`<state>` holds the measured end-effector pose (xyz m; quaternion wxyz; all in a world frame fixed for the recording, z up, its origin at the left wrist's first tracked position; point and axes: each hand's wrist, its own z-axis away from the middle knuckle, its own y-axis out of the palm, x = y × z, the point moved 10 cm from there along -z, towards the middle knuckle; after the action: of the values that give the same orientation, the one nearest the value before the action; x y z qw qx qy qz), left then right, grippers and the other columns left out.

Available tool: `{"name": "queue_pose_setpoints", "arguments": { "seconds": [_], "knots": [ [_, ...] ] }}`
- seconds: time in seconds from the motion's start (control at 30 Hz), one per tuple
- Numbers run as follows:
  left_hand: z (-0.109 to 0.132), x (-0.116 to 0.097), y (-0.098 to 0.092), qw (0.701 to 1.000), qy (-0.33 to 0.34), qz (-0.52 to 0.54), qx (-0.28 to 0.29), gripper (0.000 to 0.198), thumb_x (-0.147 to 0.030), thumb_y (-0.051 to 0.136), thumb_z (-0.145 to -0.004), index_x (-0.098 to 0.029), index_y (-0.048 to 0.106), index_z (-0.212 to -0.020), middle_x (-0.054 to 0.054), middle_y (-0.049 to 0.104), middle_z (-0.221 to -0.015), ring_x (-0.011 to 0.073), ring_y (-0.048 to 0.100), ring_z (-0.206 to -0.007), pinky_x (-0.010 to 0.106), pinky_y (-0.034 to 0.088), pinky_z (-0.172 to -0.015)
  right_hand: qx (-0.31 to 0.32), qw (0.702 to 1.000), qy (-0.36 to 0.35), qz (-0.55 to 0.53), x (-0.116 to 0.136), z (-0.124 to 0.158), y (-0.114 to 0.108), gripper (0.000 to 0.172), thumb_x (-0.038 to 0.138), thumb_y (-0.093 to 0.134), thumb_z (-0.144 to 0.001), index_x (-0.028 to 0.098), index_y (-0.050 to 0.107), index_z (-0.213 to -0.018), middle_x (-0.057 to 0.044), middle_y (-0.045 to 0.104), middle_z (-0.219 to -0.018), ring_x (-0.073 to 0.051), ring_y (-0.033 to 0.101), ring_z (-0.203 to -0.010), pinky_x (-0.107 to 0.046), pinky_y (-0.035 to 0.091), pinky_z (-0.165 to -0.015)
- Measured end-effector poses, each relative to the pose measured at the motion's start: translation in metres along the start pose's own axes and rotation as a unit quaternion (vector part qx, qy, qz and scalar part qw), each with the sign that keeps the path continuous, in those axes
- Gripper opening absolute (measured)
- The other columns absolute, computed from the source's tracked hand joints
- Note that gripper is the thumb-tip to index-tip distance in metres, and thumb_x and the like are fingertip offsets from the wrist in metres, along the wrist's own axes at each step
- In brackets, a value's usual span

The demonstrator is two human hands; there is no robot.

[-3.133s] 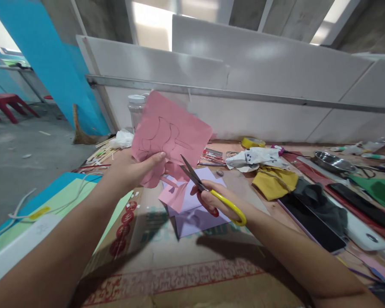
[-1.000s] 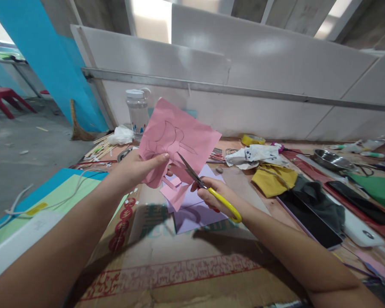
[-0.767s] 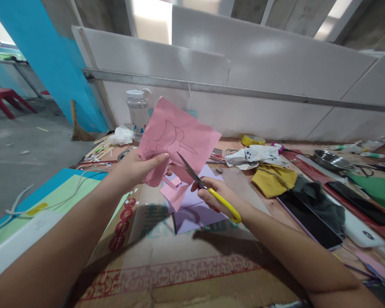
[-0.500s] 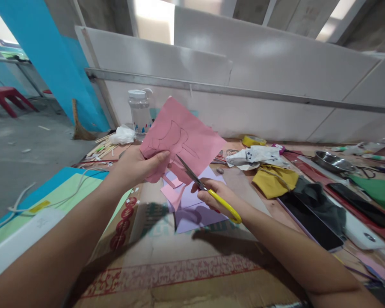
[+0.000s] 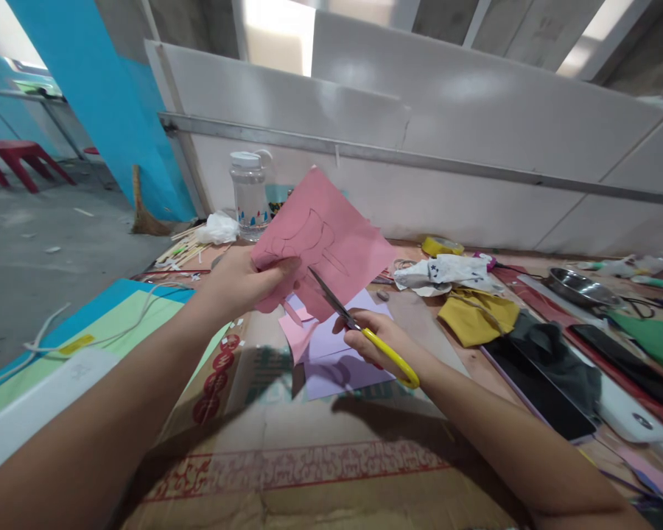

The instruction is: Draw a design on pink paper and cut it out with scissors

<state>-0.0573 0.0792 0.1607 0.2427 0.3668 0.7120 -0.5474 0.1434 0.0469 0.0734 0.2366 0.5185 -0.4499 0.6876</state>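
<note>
My left hand (image 5: 243,283) pinches the lower left edge of a pink paper sheet (image 5: 337,239) and holds it up above the table. Pencil outlines are drawn on the sheet. My right hand (image 5: 379,342) grips yellow-handled scissors (image 5: 359,327), whose blades point up and left into the sheet's lower edge. A cut pink strip hangs below the sheet. Under both hands lie a lilac paper sheet (image 5: 339,353) and a smaller pink scrap (image 5: 297,337) on flattened cardboard (image 5: 287,456).
A clear water bottle (image 5: 250,193) stands by the white wall panel. To the right lie a tape roll (image 5: 442,246), patterned cloth (image 5: 439,271), yellow cloth (image 5: 478,315), dark cloth, phones (image 5: 535,386), a metal bowl (image 5: 580,287) and green paper. Sticks and a plastic bag (image 5: 218,228) lie at the left.
The pink sheet has turned and tilted a little in my left hand. The scissor blades have gone further into its lower edge. The view has shifted slightly.
</note>
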Motion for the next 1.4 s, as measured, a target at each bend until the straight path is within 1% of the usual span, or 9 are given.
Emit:
{"name": "queue_pose_setpoints", "arguments": {
  "seconds": [0.07,0.2,0.33,0.43,0.63,0.8,0.93,1.23,1.4],
  "knots": [
    [0.0001,-0.0018,0.0,1.0,0.007,-0.002,0.0,0.042,-0.055,0.058,-0.083,-0.022,0.063,-0.058,0.003,0.067,-0.058,0.0226,0.063,-0.061,0.031,0.044,-0.054,-0.001,1.0,0.003,-0.006,-0.0009,0.0,0.0003,0.058,0.072,0.067,-0.081,0.017,0.063,-0.098,0.007,0.04,-0.061,-0.01,0.036,-0.052,-0.024,0.027,-0.049],
    [0.0001,-0.0031,-0.0002,1.0,0.012,0.009,0.003,0.037,-0.051,0.059,-0.083,-0.022,0.069,-0.063,0.002,0.07,-0.062,0.0222,0.065,-0.062,0.03,0.046,-0.055,0.001,1.0,0.009,-0.005,-0.0001,0.0004,0.0014,0.058,0.072,0.068,-0.079,0.017,0.062,-0.097,0.007,0.04,-0.059,-0.009,0.035,-0.051,-0.024,0.027,-0.048],
    [-0.0003,-0.0034,0.0009,1.0,0.019,0.012,0.008,0.035,-0.047,0.058,-0.084,-0.022,0.069,-0.061,0.002,0.069,-0.059,0.0213,0.065,-0.061,0.028,0.044,-0.054,0.004,1.0,0.011,0.004,0.001,0.0003,0.0016,0.05,0.065,0.068,-0.081,0.017,0.063,-0.097,0.006,0.041,-0.061,-0.009,0.037,-0.052,-0.024,0.029,-0.05],
    [-0.0004,-0.0011,0.0021,1.0,0.013,0.006,0.016,0.032,-0.045,0.059,-0.083,-0.021,0.069,-0.063,0.002,0.071,-0.062,0.0212,0.066,-0.062,0.028,0.045,-0.054,0.002,1.0,0.01,0.02,0.0009,0.0,0.0004,0.045,0.059,0.067,-0.083,0.017,0.064,-0.099,0.006,0.043,-0.063,-0.01,0.04,-0.054,-0.024,0.031,-0.052],
    [0.0009,0.0024,0.002,1.0,-0.008,0.004,0.025,0.035,-0.049,0.06,-0.083,-0.019,0.072,-0.071,0.005,0.076,-0.071,0.024,0.07,-0.07,0.03,0.048,-0.06,0.004,0.999,0.001,0.039,0.0032,-0.0003,-0.0005,0.043,0.057,0.066,-0.082,0.016,0.063,-0.097,0.005,0.045,-0.065,-0.01,0.041,-0.055,-0.024,0.032,-0.053],
    [0.0002,0.003,0.0018,1.0,-0.012,-0.001,0.02,0.035,-0.051,0.06,-0.082,-0.019,0.071,-0.071,0.004,0.076,-0.071,0.0241,0.069,-0.07,0.031,0.047,-0.061,0.005,1.0,0.004,0.028,0.003,-0.0007,0.0,0.049,0.063,0.068,-0.081,0.016,0.063,-0.096,0.005,0.045,-0.064,-0.01,0.041,-0.055,-0.023,0.032,-0.052],
    [-0.0009,0.0005,0.002,1.0,-0.01,-0.002,0.017,0.034,-0.049,0.06,-0.081,-0.02,0.069,-0.067,0.003,0.073,-0.068,0.0228,0.067,-0.067,0.03,0.046,-0.06,0.002,1.0,0.001,0.026,0.0019,-0.0015,-0.0008,0.053,0.066,0.068,-0.081,0.016,0.064,-0.097,0.005,0.046,-0.064,-0.01,0.042,-0.056,-0.023,0.033,-0.052],
    [-0.0003,-0.004,-0.0001,1.0,0.0,-0.018,0.014,0.035,-0.05,0.057,-0.078,-0.02,0.068,-0.064,0.003,0.068,-0.062,0.0215,0.061,-0.063,0.03,0.043,-0.058,0.006,1.0,0.014,0.016,-0.0018,-0.0013,0.0005,0.055,0.068,0.07,-0.078,0.017,0.064,-0.096,0.006,0.043,-0.061,-0.01,0.039,-0.053,-0.023,0.03,-0.05],
    [-0.0009,-0.0007,-0.0018,0.999,-0.002,-0.038,0.003,0.034,-0.05,0.054,-0.076,-0.021,0.055,-0.058,0.0,0.055,-0.056,0.0182,0.052,-0.059,0.029,0.039,-0.056,0.018,1.0,0.003,0.013,-0.0056,-0.0026,0.0016,0.052,0.065,0.07,-0.081,0.016,0.064,-0.1,0.006,0.042,-0.062,-0.009,0.037,-0.054,-0.023,0.028,-0.051]
  ]
}}
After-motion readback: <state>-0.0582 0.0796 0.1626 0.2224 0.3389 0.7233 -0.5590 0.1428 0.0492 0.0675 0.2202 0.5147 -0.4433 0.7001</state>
